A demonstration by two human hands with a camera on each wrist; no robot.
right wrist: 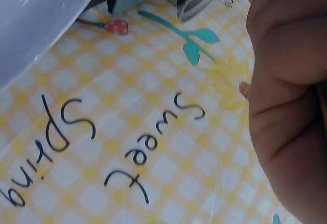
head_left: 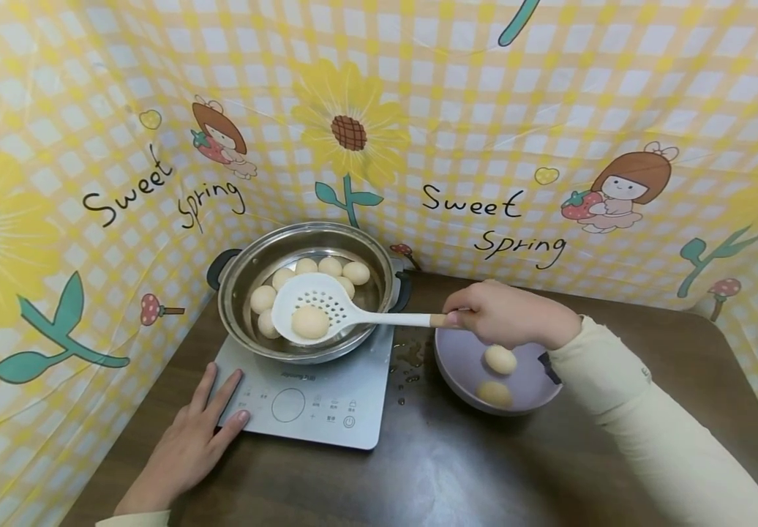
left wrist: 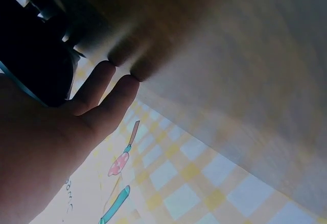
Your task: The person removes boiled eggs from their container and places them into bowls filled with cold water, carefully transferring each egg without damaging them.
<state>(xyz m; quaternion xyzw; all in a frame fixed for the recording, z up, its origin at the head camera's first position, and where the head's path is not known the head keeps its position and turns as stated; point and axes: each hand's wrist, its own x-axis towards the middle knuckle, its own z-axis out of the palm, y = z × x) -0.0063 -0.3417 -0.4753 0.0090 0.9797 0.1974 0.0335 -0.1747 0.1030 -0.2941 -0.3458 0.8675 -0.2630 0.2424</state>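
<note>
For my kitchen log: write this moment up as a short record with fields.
right hand: right hand grips the handle of the white slotted plastic ladle
ladle load: one pale boiled egg, held over the round steel pot
pot: more eggs inside, on the grey induction cooktop
left hand: left hand flat, fingers touching the cooktop's near left corner
bowl: round lilac bowl, two eggs in it, under the right wrist
surface: dark brown wooden table
</note>
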